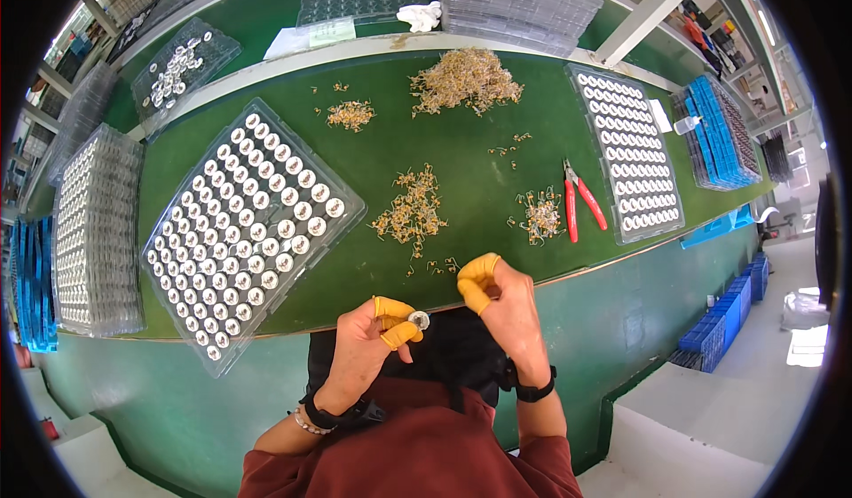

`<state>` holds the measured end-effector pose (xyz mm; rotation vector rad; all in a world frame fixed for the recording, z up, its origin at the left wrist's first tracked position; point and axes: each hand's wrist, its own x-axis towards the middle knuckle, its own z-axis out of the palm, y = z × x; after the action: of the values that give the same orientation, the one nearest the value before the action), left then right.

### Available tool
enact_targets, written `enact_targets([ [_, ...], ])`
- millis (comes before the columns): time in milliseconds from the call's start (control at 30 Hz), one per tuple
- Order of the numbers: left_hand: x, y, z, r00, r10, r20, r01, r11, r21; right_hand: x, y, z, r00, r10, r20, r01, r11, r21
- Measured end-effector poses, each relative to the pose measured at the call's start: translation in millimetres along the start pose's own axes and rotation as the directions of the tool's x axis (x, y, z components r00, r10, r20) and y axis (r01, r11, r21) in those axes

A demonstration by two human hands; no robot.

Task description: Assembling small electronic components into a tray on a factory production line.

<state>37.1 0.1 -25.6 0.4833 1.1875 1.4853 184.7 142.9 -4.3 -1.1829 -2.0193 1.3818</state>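
Note:
My left hand [373, 334], with yellow finger covers, pinches a small round silvery metal part [419, 320] just off the table's front edge. My right hand [508, 307], also in yellow finger covers, is closed in a pinch to its right, apart from the round part. Whatever its fingertips hold, if anything, is too small to make out. A few tiny bent wire pieces [435, 267] lie just beyond the hands, and a loose heap of wire pieces [410, 212] spreads behind them. Red-handled pliers [581, 201] rest beside a smaller heap of wire pieces [541, 217].
A clear tray [348, 203] filled with round metal parts lies at the left; another filled tray [627, 156] lies at the right. The largest wire heap [466, 81] sits at the back. Stacked trays [98, 232] stand far left, and blue trays [714, 134] stand far right.

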Motion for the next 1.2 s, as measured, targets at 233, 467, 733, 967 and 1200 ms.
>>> enact_targets([
  [233, -6, 6, 7, 0.998, -0.057, 0.030, 0.059, 0.996, -0.071, -34, 4, 24, 0.993, -0.088, 0.079, 0.049, 0.916, 0.399],
  [467, -9, 6, 6, 0.998, -0.054, 0.037, 0.057, 0.997, -0.059, -42, 1, 27, 0.990, -0.116, 0.084, 0.082, 0.939, 0.333],
  [733, -9, 5, 5, 0.997, -0.053, 0.050, 0.057, 0.995, -0.085, -44, 9, 37, 0.979, -0.202, -0.022, 0.200, 0.941, 0.273],
  [967, -11, 4, 4, 0.999, -0.019, 0.038, 0.021, 0.999, -0.041, -40, 8, 41, 0.733, -0.676, -0.075, 0.644, 0.726, -0.242],
  [1200, -13, 6, 6, 0.989, 0.142, 0.034, -0.145, 0.922, 0.359, -39, 5, 32, 0.784, -0.621, -0.006, 0.621, 0.784, -0.017],
])
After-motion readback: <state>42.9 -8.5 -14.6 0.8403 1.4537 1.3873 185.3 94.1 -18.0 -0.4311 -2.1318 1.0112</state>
